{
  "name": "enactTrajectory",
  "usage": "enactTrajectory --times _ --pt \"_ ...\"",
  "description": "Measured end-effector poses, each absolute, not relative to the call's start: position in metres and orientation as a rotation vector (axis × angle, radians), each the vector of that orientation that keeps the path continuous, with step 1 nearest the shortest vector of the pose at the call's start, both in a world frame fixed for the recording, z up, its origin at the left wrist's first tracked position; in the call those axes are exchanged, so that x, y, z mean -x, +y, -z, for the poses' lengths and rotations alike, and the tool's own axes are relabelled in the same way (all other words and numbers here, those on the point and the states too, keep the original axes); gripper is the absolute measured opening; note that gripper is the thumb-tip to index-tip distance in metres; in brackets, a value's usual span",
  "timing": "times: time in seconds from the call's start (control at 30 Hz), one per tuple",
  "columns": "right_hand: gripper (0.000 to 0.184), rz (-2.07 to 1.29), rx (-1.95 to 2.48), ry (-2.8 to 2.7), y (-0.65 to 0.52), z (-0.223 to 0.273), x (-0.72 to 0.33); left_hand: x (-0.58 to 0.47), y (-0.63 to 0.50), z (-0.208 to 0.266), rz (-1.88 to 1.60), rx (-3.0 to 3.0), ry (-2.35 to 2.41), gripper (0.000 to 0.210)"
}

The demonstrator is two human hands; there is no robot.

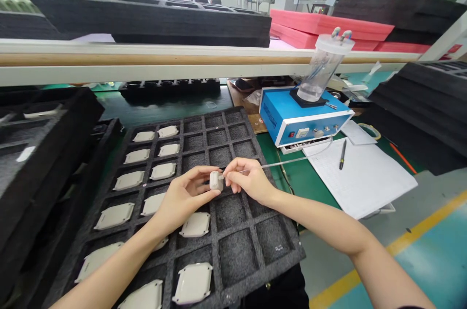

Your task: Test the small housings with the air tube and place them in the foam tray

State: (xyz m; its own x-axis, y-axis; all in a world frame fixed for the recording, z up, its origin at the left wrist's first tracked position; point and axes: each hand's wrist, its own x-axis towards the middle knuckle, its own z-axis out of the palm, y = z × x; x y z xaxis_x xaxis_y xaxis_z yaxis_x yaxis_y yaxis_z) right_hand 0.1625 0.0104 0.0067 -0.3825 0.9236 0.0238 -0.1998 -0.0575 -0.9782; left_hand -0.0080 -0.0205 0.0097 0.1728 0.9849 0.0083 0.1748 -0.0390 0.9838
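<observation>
My left hand point(188, 190) pinches a small beige plastic housing point(215, 181) on edge between thumb and fingers, above the black foam tray point(215, 243). My right hand point(251, 181) is closed on the end of a thin clear tube point(292, 160), its tip at the side of the housing. Whether the tip touches the housing, I cannot tell. From the right hand the tube runs to a blue box-shaped machine point(272, 109). Several similar beige housings point(193, 283) lie flat in the tray's left and middle compartments, some partly hidden by my left arm.
A clear cylinder point(316, 73) stands on the machine. Right of the tray are paper sheets point(359, 182) with a black pen point(343, 154). Stacked black foam trays point(47, 153) stand at left, others at right point(419, 109). A shelf rail point(164, 68) crosses behind, with pink foam point(328, 27) above.
</observation>
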Motion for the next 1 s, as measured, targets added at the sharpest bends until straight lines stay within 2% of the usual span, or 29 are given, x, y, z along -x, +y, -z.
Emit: enactTrajectory --times 1.0 --pt "0.004 -1.587 0.858 -1.313 0.0096 -0.0067 -0.1618 0.0093 -0.0184 -0.0043 -1.008 -1.379 1.147 0.041"
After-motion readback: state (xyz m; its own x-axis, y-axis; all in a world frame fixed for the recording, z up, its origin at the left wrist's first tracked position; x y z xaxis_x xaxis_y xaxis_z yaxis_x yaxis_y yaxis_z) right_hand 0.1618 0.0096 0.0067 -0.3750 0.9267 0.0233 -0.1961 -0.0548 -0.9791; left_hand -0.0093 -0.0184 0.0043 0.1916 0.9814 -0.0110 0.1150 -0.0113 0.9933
